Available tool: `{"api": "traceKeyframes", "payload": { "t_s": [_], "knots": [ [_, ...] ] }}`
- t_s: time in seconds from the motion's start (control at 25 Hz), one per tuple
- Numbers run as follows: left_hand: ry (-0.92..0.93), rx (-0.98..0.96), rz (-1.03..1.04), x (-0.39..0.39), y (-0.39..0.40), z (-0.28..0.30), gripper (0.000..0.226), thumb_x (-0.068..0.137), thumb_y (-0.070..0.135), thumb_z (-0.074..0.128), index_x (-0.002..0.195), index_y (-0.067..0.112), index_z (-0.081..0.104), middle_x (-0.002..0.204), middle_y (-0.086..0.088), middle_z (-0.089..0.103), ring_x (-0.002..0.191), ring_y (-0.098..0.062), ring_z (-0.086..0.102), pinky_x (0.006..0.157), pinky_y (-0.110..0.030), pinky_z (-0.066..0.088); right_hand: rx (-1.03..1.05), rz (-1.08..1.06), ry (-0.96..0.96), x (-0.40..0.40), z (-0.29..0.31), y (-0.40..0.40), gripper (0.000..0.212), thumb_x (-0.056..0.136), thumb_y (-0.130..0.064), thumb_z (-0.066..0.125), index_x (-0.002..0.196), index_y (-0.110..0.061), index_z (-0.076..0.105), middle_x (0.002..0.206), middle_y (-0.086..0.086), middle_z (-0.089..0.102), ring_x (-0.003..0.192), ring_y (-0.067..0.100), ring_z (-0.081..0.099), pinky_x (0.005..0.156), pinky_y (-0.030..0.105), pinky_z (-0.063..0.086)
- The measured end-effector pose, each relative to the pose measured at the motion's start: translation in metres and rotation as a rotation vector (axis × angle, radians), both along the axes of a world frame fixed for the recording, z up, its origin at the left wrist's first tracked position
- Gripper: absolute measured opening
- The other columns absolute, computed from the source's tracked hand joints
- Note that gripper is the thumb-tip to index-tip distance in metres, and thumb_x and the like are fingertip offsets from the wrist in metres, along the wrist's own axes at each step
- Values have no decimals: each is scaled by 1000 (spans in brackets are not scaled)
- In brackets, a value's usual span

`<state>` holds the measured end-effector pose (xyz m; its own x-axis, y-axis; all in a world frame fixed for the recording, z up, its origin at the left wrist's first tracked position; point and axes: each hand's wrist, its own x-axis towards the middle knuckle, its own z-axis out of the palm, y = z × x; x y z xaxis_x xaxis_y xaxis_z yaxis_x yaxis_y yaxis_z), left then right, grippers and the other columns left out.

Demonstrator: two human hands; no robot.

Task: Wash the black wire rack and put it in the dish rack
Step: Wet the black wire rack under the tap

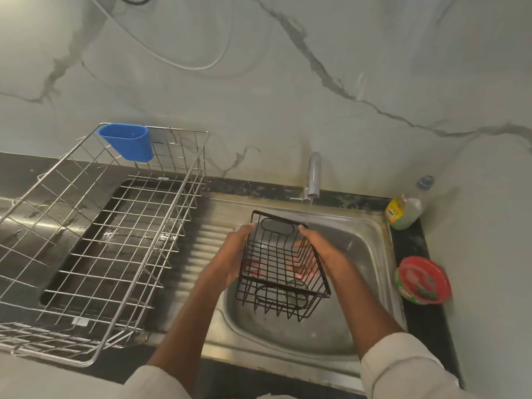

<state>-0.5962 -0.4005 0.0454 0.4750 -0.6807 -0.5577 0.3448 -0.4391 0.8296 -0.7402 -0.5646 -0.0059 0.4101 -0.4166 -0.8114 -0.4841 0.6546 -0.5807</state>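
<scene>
Two bare forearms, lower centre of frame. Off-white long sleeves pushed back: left sleeve [157,383] lower centre, right sleeve [403,367] lower right.

The black wire rack [280,266] hangs over the sink [371,234], gripped at 9 and 3 o'clock by the left hand [233,254] and right hand [322,251]. At 12 the tap [313,177] stands close above its far rim. Toward 9 the ribbed drainboard [201,254] lies bare up to the dish rack [95,240]; its open top is bare, the blue cup [129,141] at its far corner. At 3, a bottle [406,211] and red tub [421,279] line the counter.
</scene>
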Motion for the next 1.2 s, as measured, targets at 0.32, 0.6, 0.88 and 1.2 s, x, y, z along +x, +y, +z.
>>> {"api": "traceKeyframes", "payload": {
  "t_s": [0.32, 0.6, 0.88, 1.2],
  "knots": [
    [-20, -79, 3, -11, -21, -2, 41, 109, 52, 49, 112, 16, 70, 82, -2, 78, 76, -17, 76, 65, -27, 59, -67, -149, -57, -15, 1, -7, 46, 102, -55, 53, 123, -15, 64, 114, 18, 67, 99, 35, 68, 67, 39, 59],
    [274, -61, 10, -34, -36, 3, 25, 102, 39, 69, 98, 14, 63, 100, -17, 73, 94, -31, 69, 89, -43, 58, -67, -402, -121, -80, -21, -10, 46, 83, -47, 81, 113, -13, 73, 110, 16, 73, 96, 33, 72, 67, 44, 64],
    [328, 66, -260, -19, -48, -37, 67, 96, 66, 64, 136, 12, 69, 128, -20, 75, 117, -43, 73, 97, -54, 60, -256, -451, 18, -99, 23, -14, 47, 81, -43, 75, 118, -20, 60, 119, 14, 64, 103, 36, 66, 82, 51, 59],
    [219, 195, -235, -12, -56, -99, 72, 101, 74, 38, 134, 20, 71, 137, -21, 66, 117, -42, 69, 86, -48, 60, -828, -377, 79, -87, 53, 7, 92, 54, -34, 87, 135, -33, 44, 117, -13, 62, 108, 11, 63, 96, 43, 56]
  ]
}}
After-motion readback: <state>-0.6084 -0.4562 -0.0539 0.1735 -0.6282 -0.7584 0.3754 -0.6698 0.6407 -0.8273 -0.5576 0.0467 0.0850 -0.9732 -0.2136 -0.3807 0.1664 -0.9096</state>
